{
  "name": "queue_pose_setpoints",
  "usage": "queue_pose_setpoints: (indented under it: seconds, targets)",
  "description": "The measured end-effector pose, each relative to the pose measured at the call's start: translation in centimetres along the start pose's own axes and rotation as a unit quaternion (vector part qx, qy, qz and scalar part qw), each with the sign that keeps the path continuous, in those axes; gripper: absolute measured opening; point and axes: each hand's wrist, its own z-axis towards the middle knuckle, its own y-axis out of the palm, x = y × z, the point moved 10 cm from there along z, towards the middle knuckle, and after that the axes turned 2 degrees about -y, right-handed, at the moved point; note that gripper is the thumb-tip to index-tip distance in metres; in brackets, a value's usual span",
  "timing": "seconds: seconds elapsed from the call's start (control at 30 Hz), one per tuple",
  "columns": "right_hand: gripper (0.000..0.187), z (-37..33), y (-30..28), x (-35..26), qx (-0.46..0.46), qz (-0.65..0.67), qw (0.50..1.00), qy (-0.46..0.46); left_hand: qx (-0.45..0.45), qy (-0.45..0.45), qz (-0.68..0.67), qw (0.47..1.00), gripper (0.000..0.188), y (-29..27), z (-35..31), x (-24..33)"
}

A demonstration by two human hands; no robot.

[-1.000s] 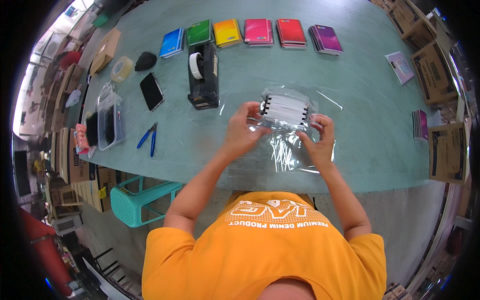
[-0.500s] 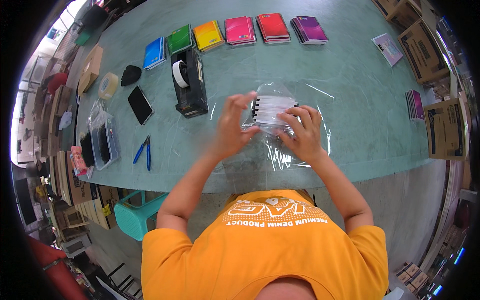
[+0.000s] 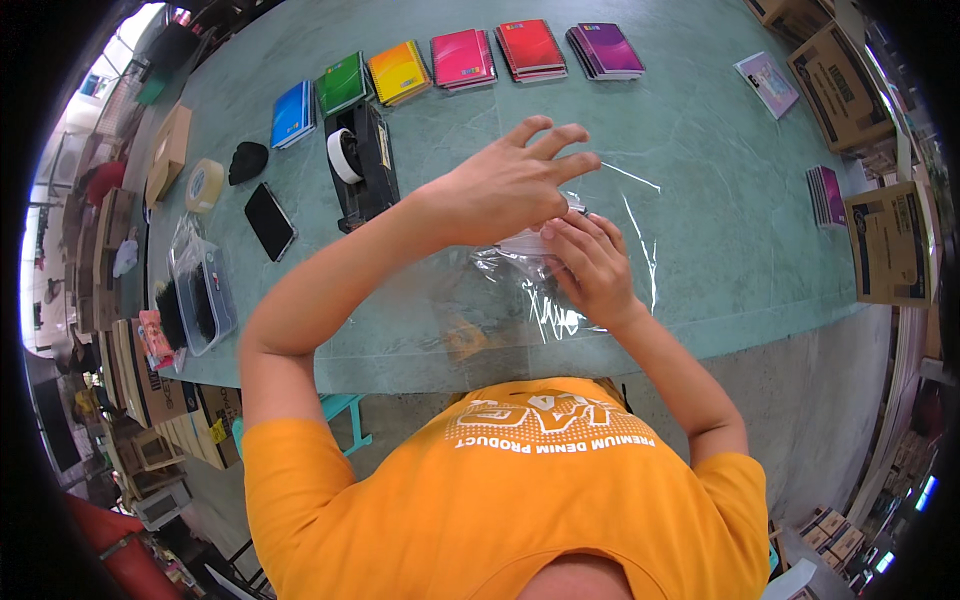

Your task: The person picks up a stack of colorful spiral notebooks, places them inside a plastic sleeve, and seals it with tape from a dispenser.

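A small bundle with white page edges (image 3: pixel 523 243), which looks like a stack of notebooks, lies in clear plastic film (image 3: pixel 545 310) on the table. My right hand (image 3: pixel 597 268) grips its right side, fingers bent over the top and thumb on the near side. Above the bundle, my left hand (image 3: pixel 510 185) reaches across with fingers spread and nothing visible in them; it hides most of the bundle. Whether the left thumb touches the film cannot be made out.
Notebook piles in several colours, among them a pink one (image 3: pixel 463 58), line the far side. A black tape dispenser (image 3: pixel 375 165), a phone (image 3: pixel 270 222), a tape roll (image 3: pixel 205 185) and a plastic bin (image 3: pixel 205 300) stand left. Cardboard boxes (image 3: pixel 888 245) border the right.
My left hand has left the bundle's left side and swung up and right over it, fingers spreading. My right hand stays at the bundle. The view has shifted slightly; my left forearm now covers the blue pliers.
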Motion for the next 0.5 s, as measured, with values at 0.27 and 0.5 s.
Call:
queue_pose_setpoints:
  seconds: [0.27,0.5]
  targets:
    - [0.017,1.9,-1.1,0.3,-0.033,-0.010,0.998,0.059,0.114,-0.107,-0.063,0.986,0.047,-3.7,-3.1,-2.4]
    - [0.019,2.0,0.0,1.8,-0.068,0.068,0.987,0.125,0.204,-0.322,-0.406,0.830,0.063,4.0,-7.9,-5.8]
